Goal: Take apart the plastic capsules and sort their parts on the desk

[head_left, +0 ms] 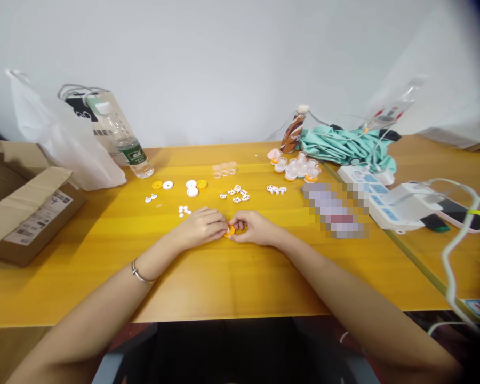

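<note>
Both hands meet at the middle of the table around a small round orange plastic part. My left hand is closed, its fingertips on the part's left side. From the other side my right hand pinches the same part between thumb and curled fingers. Fingers cover much of it, so its details are hidden. Just beyond lie several white openwork pieces, and left of them small white discs. Farther back are white and orange round caps and clear rings.
Finished-looking clear domed pieces cluster at the back right by a brown drink bottle. A water bottle and cardboard box stand left. On the right are a teal folded umbrella, a power strip and white cables.
</note>
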`<state>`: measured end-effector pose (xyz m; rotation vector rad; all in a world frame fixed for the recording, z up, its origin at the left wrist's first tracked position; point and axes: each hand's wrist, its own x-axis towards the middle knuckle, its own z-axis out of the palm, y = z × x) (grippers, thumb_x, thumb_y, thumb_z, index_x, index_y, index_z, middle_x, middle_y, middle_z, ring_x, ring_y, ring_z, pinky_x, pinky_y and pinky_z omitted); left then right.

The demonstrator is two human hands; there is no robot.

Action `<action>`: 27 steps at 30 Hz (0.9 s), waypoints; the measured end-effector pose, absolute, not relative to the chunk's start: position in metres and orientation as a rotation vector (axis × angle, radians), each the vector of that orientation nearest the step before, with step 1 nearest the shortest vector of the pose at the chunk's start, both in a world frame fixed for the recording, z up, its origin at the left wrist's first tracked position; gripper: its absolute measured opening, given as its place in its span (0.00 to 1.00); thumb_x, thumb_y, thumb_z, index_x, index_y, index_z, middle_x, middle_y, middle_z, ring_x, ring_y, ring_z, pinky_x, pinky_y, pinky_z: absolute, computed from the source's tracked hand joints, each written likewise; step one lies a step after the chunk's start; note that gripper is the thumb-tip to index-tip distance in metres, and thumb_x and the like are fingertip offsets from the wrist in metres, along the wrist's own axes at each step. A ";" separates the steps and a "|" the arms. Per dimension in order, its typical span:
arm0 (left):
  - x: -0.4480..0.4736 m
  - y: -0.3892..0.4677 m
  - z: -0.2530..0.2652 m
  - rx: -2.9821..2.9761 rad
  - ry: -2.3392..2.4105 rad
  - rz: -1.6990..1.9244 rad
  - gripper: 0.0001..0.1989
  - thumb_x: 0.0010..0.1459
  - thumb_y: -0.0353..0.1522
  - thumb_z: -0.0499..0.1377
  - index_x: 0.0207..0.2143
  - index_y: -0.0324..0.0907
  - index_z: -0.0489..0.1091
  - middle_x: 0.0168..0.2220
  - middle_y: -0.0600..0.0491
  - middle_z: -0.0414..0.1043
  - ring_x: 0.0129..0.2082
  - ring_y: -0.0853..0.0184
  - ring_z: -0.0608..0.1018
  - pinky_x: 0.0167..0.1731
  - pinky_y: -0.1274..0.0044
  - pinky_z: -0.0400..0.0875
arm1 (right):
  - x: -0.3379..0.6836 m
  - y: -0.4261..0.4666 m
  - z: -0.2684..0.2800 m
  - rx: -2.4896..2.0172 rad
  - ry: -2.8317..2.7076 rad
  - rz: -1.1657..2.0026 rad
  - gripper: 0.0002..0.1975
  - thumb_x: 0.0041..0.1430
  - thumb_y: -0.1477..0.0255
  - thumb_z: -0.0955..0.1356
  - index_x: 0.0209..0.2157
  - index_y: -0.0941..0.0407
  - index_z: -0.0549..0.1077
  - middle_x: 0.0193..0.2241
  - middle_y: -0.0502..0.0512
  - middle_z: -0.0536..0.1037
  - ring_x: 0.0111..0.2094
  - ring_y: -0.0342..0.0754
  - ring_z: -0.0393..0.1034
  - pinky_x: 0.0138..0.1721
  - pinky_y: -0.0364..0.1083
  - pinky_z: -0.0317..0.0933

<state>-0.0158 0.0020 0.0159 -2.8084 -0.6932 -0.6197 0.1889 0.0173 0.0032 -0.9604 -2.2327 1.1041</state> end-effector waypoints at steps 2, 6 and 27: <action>-0.015 0.001 0.016 -2.780 -0.687 -0.618 0.09 0.60 0.33 0.51 0.33 0.40 0.70 0.31 0.52 0.72 0.31 0.69 0.71 0.31 0.77 0.60 | 0.189 0.018 0.002 -0.954 -2.226 1.099 0.10 0.43 0.71 0.69 0.30 0.60 0.71 0.22 0.47 0.67 0.24 0.38 0.60 0.26 0.40 0.57; -0.013 -0.001 0.017 -2.749 -0.696 -0.624 0.10 0.60 0.32 0.51 0.31 0.39 0.70 0.30 0.51 0.72 0.30 0.69 0.71 0.31 0.76 0.59 | 0.189 0.018 0.001 -0.956 -2.225 1.101 0.10 0.43 0.70 0.69 0.29 0.60 0.70 0.22 0.47 0.67 0.23 0.38 0.60 0.26 0.40 0.56; -0.016 0.004 0.019 -2.799 -1.912 -2.049 0.13 0.46 0.40 0.62 0.25 0.37 0.69 0.25 0.53 0.71 0.25 0.72 0.71 0.29 0.79 0.66 | 0.190 0.017 0.006 -1.020 -2.266 1.054 0.10 0.43 0.72 0.69 0.31 0.59 0.73 0.24 0.49 0.70 0.26 0.40 0.62 0.28 0.40 0.57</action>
